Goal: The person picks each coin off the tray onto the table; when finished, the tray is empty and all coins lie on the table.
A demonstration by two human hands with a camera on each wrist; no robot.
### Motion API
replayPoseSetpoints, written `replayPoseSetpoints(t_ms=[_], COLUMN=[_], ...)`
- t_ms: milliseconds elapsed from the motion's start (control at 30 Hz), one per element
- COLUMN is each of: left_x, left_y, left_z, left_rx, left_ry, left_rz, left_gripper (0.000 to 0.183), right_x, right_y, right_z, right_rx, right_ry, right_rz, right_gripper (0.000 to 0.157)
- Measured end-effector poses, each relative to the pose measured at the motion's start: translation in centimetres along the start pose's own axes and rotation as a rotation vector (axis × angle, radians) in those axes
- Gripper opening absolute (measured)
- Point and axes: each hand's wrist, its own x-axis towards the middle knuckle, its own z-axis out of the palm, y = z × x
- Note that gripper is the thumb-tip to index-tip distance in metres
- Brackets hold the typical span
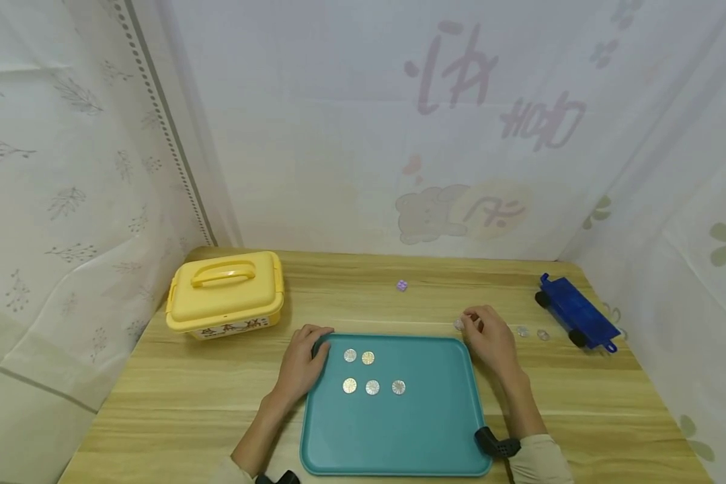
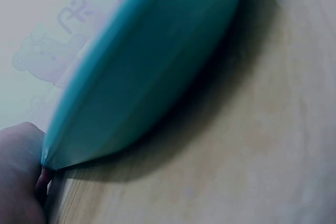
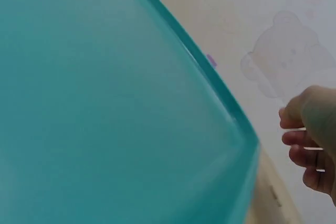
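Note:
My left hand (image 1: 300,363) rests at the far left corner of a teal tray (image 1: 435,430), its thumb on the rim and its fingers relaxed along the edge. On the tray lie several shiny round coin-like discs (image 1: 372,387), gold and silver, in two short rows. Just beyond the tray's far right corner, my right hand (image 1: 490,336) pinches a clear silvery disc (image 1: 458,324) between thumb and fingertips, low over the table. In the right wrist view that hand (image 3: 315,129) shows curled fingers, and the disc is hidden.
Two more shiny discs (image 1: 523,331) lie right of my right hand, near a blue wheeled toy trailer (image 1: 581,312). A small purple piece (image 1: 402,286) sits beyond the tray. A yellow lidded box (image 1: 230,292) with a handle stands at the back left. Printed curtains surround the table.

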Motion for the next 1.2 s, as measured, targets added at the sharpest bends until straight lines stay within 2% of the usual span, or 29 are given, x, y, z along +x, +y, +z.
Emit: replayPoseSetpoints(t_ms=[333, 633, 767, 900, 1067, 1200], left_x=[-0.1, -0.1, -0.1, -0.2, -0.3, -0.4], left_y=[0.0, -0.4, -0.3, -0.2, 0.0, 0.0], left_z=[-0.4, -0.3, -0.2, 0.0, 0.0, 0.0], left_rx=[-0.002, 0.009, 0.007, 0.010, 0.010, 0.010], left_ry=[0.009, 0.016, 0.011, 0.011, 0.012, 0.012], left_rz=[0.002, 0.007, 0.004, 0.004, 0.005, 0.007], left_gripper=[0.025, 0.026, 0.026, 0.026, 0.026, 0.026], right_x=[0.0, -0.8, -2.1, -4.0, -6.3, -8.1], right_y=[-2.8, -5.8, -6.8, -7.8, -8.8, -9.3], right_z=[-0.8, 0.1, 0.9, 1.9, 3.0, 3.9], right_rx=[0.022, 0.078, 0.072, 0.044, 0.028, -0.013], right_ry=[-0.068, -0.166, -0.205, -0.237, -0.233, -0.224], right_rz=[-0.046, -0.097, -0.105, -0.164, -0.272, -0.276], right_gripper=[0.017, 0.015, 0.013, 0.012, 0.016, 0.020])
